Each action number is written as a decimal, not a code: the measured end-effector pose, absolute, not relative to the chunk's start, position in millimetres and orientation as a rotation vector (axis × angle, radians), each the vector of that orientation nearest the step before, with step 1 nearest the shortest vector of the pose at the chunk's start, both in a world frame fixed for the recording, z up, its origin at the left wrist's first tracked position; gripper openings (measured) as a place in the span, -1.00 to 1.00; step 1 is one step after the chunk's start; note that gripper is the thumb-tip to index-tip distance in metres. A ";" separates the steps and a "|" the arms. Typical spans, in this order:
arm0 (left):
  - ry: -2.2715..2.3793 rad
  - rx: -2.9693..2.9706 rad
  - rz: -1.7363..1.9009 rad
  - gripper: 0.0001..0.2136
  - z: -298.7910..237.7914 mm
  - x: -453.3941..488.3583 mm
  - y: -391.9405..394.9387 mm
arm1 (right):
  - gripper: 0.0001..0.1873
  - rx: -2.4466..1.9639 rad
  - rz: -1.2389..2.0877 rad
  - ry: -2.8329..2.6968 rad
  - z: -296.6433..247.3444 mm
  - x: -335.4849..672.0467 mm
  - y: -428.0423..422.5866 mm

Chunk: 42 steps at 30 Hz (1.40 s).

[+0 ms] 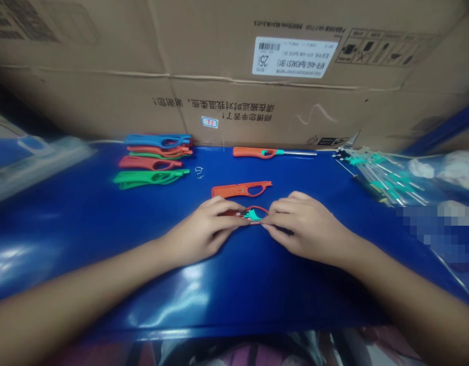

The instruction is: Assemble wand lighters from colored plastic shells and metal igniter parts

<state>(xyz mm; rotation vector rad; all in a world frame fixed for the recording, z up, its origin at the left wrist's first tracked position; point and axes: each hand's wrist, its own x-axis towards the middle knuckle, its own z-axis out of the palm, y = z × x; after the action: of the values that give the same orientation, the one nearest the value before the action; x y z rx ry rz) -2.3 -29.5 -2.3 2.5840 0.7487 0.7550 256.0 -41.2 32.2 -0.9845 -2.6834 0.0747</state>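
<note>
Between my two hands is an orange lighter shell half with a teal trigger piece [253,215] in it. My left hand [207,223] is closed on its handle end, fingertips near the trigger. At the opposite end, my right hand [299,223] pinches the shell by the front of the loop. What lies under the fingertips is hidden. Just beyond my hands, another orange shell half [240,190] lies inner side up on the blue table [181,300]. Farther back rests an orange lighter [274,153] with a teal trigger and a metal tube.
Stacked blue, red and green shells [154,178] lie at the back left, beside several tiny pale parts [199,173]. Metal tubes with teal parts [387,173] are piled at the right. A cardboard sheet [219,61] walls off the back. Clear plastic [39,162] sits at far left.
</note>
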 end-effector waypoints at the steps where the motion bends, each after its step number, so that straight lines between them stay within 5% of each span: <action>1: 0.750 2.584 0.753 -0.71 -2.1 -2.1 -29.5 | -0.74 -0.981 0.075 -2.677 32.4 256.0 -41.1; 42: 0.777 2.594 0.708 -0.69 -6.4 -4.8 -29.7 | -0.73 -0.999 -0.124 -2.622 24.1 248.5 -47.7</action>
<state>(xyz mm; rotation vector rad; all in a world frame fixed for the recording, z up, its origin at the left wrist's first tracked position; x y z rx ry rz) -4.8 -29.7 -6.4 2.5944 0.7769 0.7082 248.5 -47.7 24.1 -0.9987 -2.6217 -0.1243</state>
